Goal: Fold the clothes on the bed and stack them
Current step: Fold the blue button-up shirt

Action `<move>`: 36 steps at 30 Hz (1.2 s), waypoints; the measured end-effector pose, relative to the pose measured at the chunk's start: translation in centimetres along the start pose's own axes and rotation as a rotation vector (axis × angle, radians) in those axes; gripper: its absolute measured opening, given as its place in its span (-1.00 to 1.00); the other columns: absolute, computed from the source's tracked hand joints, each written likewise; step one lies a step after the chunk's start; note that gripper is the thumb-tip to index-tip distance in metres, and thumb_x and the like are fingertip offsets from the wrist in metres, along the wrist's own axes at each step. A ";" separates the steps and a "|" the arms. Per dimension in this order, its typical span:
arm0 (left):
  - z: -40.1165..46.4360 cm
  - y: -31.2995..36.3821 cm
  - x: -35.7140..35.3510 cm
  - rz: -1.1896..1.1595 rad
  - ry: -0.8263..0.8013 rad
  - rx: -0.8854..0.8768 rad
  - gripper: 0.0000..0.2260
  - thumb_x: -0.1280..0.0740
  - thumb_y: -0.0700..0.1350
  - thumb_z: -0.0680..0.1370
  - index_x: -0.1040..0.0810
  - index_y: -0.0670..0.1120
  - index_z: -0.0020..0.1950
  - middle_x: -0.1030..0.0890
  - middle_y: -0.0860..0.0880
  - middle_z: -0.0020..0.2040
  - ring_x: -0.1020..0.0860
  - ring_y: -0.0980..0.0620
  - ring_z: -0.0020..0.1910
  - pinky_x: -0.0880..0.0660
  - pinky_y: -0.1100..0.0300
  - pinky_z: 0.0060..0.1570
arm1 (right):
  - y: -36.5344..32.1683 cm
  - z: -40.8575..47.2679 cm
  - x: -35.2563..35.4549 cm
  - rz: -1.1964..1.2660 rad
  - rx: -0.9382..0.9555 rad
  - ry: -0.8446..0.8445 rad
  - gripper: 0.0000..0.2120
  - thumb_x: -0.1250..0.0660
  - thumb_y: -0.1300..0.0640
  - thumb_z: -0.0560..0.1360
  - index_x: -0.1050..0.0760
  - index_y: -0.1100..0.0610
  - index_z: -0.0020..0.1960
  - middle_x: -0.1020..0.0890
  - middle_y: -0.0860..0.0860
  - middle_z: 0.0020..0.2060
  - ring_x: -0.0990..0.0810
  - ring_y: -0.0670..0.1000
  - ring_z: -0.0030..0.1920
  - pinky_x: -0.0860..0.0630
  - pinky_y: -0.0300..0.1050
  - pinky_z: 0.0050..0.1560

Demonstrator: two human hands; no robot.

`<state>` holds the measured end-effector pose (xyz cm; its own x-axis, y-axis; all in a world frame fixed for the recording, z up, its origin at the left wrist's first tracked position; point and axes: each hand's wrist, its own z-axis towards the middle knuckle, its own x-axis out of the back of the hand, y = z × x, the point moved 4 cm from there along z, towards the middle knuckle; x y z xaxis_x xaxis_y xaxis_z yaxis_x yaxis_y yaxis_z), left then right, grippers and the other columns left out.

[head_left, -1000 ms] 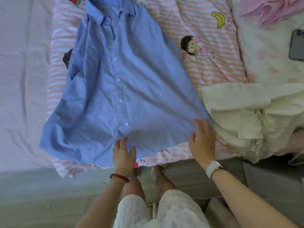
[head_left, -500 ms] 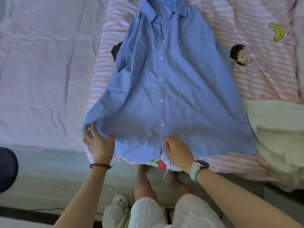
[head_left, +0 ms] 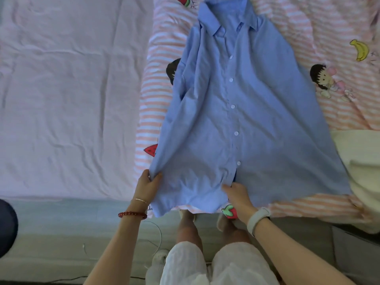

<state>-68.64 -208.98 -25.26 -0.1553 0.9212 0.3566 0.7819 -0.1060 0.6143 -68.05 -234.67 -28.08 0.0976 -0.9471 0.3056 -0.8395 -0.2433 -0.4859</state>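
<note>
The blue button-up shirt (head_left: 242,112) lay front-up on the striped cartoon-print quilt (head_left: 337,58), its long axis running straight away from the fingers, collar farthest and hem nearest. The left hand (head_left: 147,187) pinched the hem's left corner between thumb and curled fingers, while the right hand (head_left: 238,195) rested at the button placket just beside it, leaving the shirt's right hem corner well beyond either hand. Whether the right fingers gripped cloth or only pressed it could not be told; the cream garment (head_left: 362,161) was cut off at the frame edge.

Head-worn camera looks steeply down, close over the bed (head_left: 61,99).
</note>
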 end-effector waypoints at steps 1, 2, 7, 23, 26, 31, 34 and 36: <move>-0.2 0.2 0.4 -0.007 0.001 -0.017 -0.77 -0.22 0.04 0.30 -0.30 -0.11 -0.26 -0.37 -0.03 -0.31 -0.31 -0.01 -0.26 -0.29 0.18 -0.31 | -0.8 -0.6 0.0 0.007 0.056 0.003 -0.81 -0.17 0.26 0.55 -0.39 0.21 -0.24 -0.41 0.08 -0.35 -0.35 0.03 -0.29 -0.28 -0.12 -0.25; -0.4 0.7 1.0 -0.013 0.016 -0.057 -0.78 -0.21 0.04 0.30 -0.31 -0.10 -0.25 -0.38 -0.02 -0.30 -0.32 0.00 -0.29 -0.30 0.21 -0.32 | -2.0 -1.2 0.1 -0.015 0.136 0.029 -0.84 -0.13 0.23 0.58 -0.39 0.22 -0.16 -0.42 0.07 -0.32 -0.38 0.03 -0.27 -0.29 -0.12 -0.22; -0.5 5.1 4.6 -0.114 0.239 -0.265 -0.84 -0.32 -0.11 0.54 -0.38 -0.17 -0.08 -0.45 0.06 -0.27 -0.42 0.14 -0.29 -0.35 0.42 -0.37 | -11.7 -6.6 3.2 -0.043 0.689 0.342 -0.68 -0.15 0.24 0.60 -0.22 0.03 -0.30 -0.30 -0.10 -0.43 -0.34 -0.21 -0.42 -0.26 -0.38 -0.38; 0.1 -4.0 1.9 0.215 0.054 -0.079 -0.69 -0.30 -0.05 0.51 -0.28 -0.13 -0.35 -0.34 -0.05 -0.42 -0.30 -0.08 -0.34 -0.23 0.13 -0.39 | 1.5 -1.2 5.7 -0.450 0.048 0.349 -0.82 -0.14 0.24 0.58 -0.48 0.26 0.06 -0.55 0.26 0.05 -0.52 0.21 0.01 -0.41 -0.03 -0.03; -0.4 -4.2 2.0 0.173 0.090 -0.088 -0.71 -0.28 -0.04 0.53 -0.26 -0.10 -0.31 -0.36 -0.02 -0.40 -0.35 -0.08 -0.35 -0.22 0.16 -0.42 | -0.4 -1.9 4.2 -0.544 0.253 0.395 -0.74 -0.18 0.27 0.54 -0.45 0.24 0.21 -0.49 0.23 0.15 -0.47 0.22 0.13 -0.39 -0.01 0.07; 0.6 -5.3 1.7 0.588 -0.086 -0.013 -0.73 -0.28 0.07 0.53 -0.42 -0.14 -0.03 -0.51 -0.07 -0.18 -0.51 -0.18 -0.08 -0.34 0.13 -0.20 | -5.3 -2.8 -1.9 -0.929 0.801 0.194 -0.53 -0.24 0.29 0.48 -0.35 0.15 0.39 -0.34 0.21 0.38 -0.31 0.25 0.36 -0.27 0.15 0.30; 1.3 -3.8 2.6 0.366 -0.001 -0.106 -0.77 -0.31 0.03 0.52 -0.44 -0.11 0.00 -0.52 -0.02 -0.15 -0.52 -0.13 -0.09 -0.35 0.15 -0.20 | -5.6 -1.2 -4.4 -1.192 0.733 -0.035 -0.49 -0.06 0.11 0.59 -0.04 0.02 0.52 0.05 0.07 0.52 0.06 0.14 0.50 0.01 0.11 0.46; 2.2 -2.0 3.5 0.223 0.093 -0.167 -0.76 -0.30 -0.02 0.53 -0.48 -0.13 0.12 -0.54 -0.01 -0.04 -0.52 -0.03 -0.11 -0.37 0.20 -0.16 | -5.2 0.1 -4.6 -1.308 0.572 -0.125 -0.51 -0.01 0.07 0.61 -0.03 0.02 0.52 0.02 0.01 0.52 0.03 0.08 0.50 -0.06 0.04 0.46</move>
<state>-69.41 -204.72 -26.75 -0.0516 0.8308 0.5541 0.6939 -0.3692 0.6182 -64.08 -229.02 -27.01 0.6892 0.0149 0.7244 0.2130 -0.9598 -0.1828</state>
